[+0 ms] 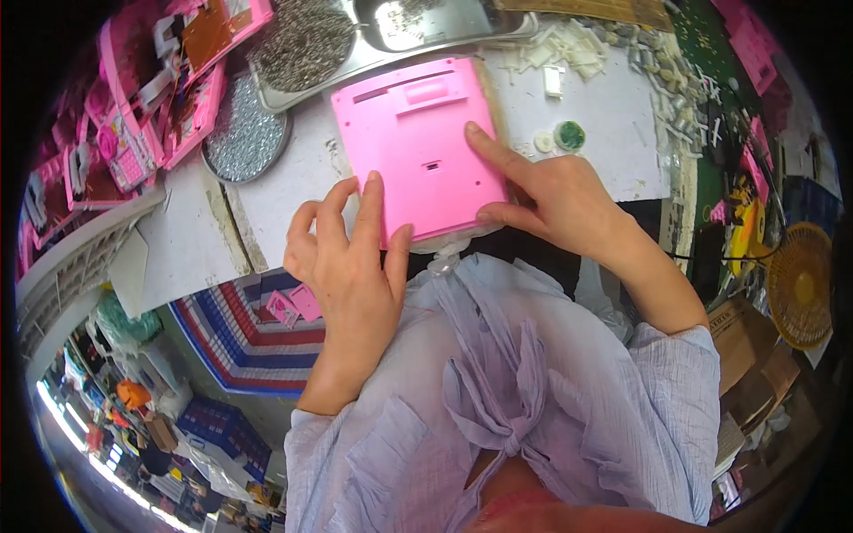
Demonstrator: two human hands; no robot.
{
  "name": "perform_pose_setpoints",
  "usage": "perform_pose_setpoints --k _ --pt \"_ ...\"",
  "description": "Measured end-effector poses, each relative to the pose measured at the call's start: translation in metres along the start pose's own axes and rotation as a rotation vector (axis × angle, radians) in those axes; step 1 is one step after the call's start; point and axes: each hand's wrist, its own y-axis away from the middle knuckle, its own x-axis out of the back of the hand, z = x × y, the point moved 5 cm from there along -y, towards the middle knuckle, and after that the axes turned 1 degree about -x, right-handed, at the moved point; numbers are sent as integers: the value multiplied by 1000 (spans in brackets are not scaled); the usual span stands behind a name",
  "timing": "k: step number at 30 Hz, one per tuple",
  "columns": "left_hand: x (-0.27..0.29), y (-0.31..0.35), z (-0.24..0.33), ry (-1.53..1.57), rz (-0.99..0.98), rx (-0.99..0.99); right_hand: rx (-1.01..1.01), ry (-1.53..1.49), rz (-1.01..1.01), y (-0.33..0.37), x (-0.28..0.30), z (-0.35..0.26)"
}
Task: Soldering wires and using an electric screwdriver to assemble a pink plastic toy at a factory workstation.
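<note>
A pink plastic casing [418,133] lies flat on the white worktable, its outer face up. It has a long slot and a raised block at the far end, a small dark opening mid-face and several small holes. My left hand [346,240] grips its near left edge, with the index fingertip on the edge and the thumb at the near corner. On the right side my right hand [560,191] clasps the edge, index finger resting on the face and thumb by the near right corner. Under the casing a pale padded cloth [458,240] peeks out.
Metal trays [311,84] of small screws stand at the back, beside a round dish of silvery bits [244,129]. Pink casings with wiring [133,160] pile at left. White plastic parts [569,49] and a green-filled small tub [569,136] are at right.
</note>
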Motion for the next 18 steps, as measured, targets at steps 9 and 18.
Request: perform_pose_setpoints --k 9,18 --pt "-6 -6 -40 218 -50 -93 9 188 -27 -5 2 -9" --pt "-12 -24 -65 254 93 -324 112 187 -39 -12 8 -20"
